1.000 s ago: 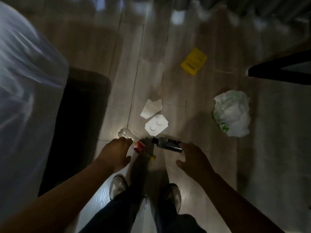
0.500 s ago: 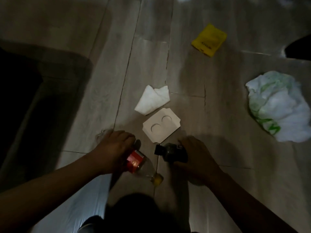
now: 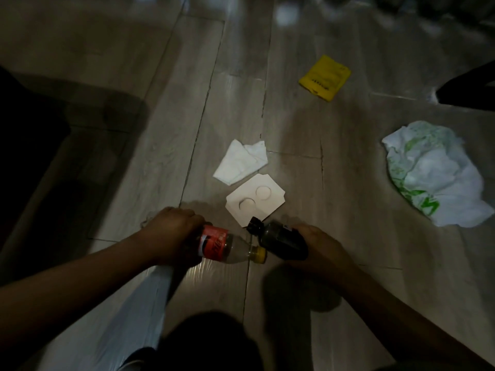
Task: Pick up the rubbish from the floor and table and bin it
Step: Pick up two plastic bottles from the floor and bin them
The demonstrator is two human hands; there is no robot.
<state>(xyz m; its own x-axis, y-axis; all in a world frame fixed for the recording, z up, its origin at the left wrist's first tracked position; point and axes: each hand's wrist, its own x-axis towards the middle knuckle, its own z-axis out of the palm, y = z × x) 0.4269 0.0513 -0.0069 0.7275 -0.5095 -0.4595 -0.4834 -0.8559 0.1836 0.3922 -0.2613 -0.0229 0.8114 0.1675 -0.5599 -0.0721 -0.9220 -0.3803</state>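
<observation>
Clear bottle [image 3: 230,247], dark bottle [image 3: 281,241]: now aloft

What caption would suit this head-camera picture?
Left hand grips a red-labelled clear bottle, right hand a dark bottle; tissue, punched card, yellow packet and crumpled bag lie on the floor.

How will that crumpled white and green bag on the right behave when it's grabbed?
Probably floppy: the bag lies crumpled in soft folds, so it should collapse when gripped. Likely light for its size, since it looks like thin film with nothing bulky showing inside. Unlikely to roll; it sits flat on the floor.
</observation>
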